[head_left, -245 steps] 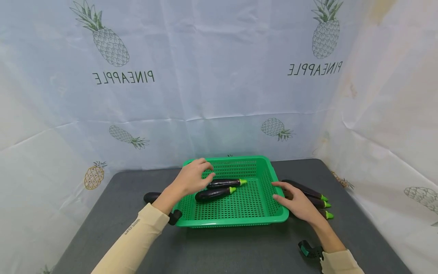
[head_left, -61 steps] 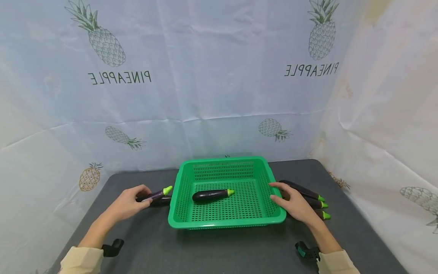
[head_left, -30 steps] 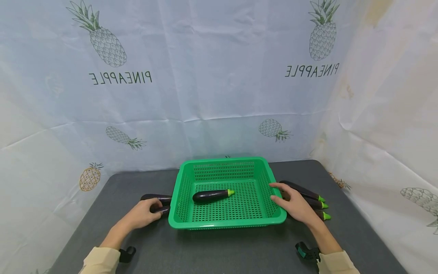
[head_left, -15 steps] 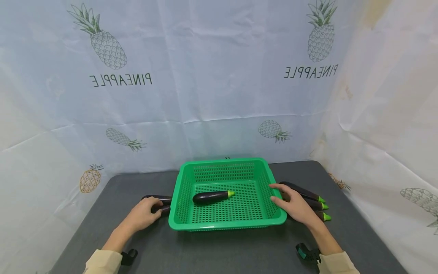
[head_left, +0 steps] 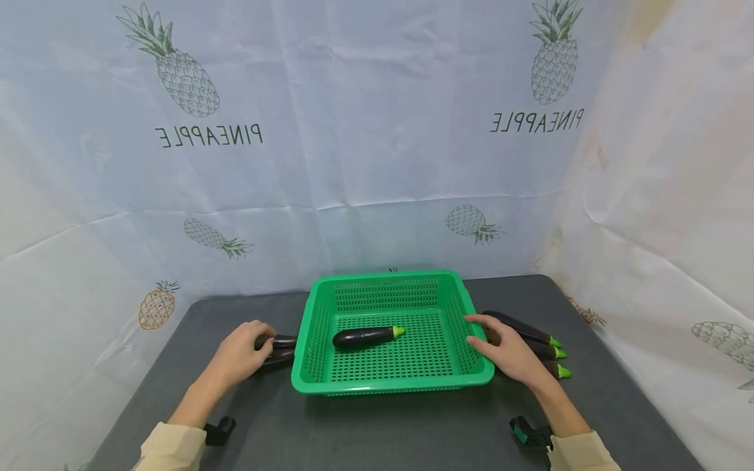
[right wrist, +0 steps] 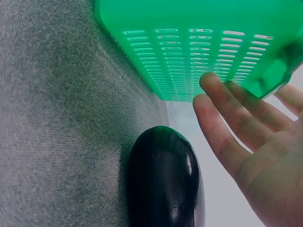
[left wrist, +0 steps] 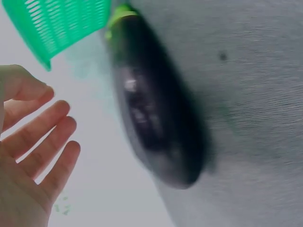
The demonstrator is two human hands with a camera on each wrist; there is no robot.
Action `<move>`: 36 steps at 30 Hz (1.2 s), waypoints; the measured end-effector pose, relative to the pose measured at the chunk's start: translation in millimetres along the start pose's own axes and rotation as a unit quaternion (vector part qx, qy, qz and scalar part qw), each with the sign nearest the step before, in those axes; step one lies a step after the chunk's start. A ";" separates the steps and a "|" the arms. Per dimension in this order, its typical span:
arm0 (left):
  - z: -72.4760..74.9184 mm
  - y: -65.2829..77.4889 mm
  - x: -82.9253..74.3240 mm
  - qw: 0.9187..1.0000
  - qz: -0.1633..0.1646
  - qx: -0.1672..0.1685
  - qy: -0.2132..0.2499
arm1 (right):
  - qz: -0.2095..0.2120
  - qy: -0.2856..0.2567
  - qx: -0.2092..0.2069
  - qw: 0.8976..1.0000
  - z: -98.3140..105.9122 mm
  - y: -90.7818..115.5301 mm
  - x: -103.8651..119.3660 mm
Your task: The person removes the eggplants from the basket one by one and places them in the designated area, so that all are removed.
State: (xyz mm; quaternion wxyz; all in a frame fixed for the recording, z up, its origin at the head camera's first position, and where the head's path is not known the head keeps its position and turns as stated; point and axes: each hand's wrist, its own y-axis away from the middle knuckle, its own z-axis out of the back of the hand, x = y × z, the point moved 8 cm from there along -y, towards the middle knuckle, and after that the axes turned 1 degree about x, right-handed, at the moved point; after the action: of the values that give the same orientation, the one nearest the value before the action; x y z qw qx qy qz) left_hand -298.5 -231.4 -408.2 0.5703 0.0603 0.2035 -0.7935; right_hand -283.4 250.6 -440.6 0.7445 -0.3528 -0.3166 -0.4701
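A green plastic basket [head_left: 389,384] stands mid-table, with one dark purple eggplant [head_left: 364,337] lying in it. My left hand [head_left: 240,353] hovers beside two eggplants left of the basket: the far eggplant [head_left: 284,341] and the near eggplant [head_left: 279,357]. In the left wrist view, its fingers [left wrist: 52,123] are spread and loosely bent, apart from the large eggplant [left wrist: 156,104]. My right hand [head_left: 508,347] grips the basket's right rim, index finger and thumb over the top. The right wrist view shows other fingers [right wrist: 236,118] against the outer wall [right wrist: 199,56].
Three eggplants [head_left: 544,351] with green stem ends lie right of the basket, partly hidden by the right hand. The dark grey table [head_left: 365,435] extends in front. A pineapple-print curtain [head_left: 377,157] hangs behind and along the sides.
One eggplant went from the basket to the left of it. The left hand let it go on the table and has since shifted up toward the far eggplant. The right hand stays put.
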 end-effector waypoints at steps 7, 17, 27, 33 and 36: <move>27.3 -10.8 -17.6 0.999 -0.021 -0.041 0.019 | -0.002 0.006 0.002 1.000 -0.2 -0.3 -1.5; 50.6 -13.6 -46.0 0.991 -0.063 -0.092 0.072 | -0.004 0.005 0.002 1.000 0.0 -0.3 -1.2; 52.8 -21.2 -81.2 0.989 -0.082 -0.082 0.088 | -0.006 0.006 0.003 1.000 0.0 -0.7 -0.7; 44.0 -26.4 -98.1 0.990 -0.091 -0.062 0.085 | -0.006 0.005 0.004 1.000 0.2 -0.8 -0.6; 38.2 -28.5 -106.0 0.990 -0.097 -0.051 0.085 | -0.004 0.005 0.005 1.000 0.0 -0.6 -1.0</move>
State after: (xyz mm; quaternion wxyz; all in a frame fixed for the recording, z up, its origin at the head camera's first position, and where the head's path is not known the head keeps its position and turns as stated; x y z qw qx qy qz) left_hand -283.6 -145.4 -331.5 0.4734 0.0782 0.2959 -0.8259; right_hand -284.3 250.8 -441.3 0.7458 -0.3458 -0.3163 -0.4734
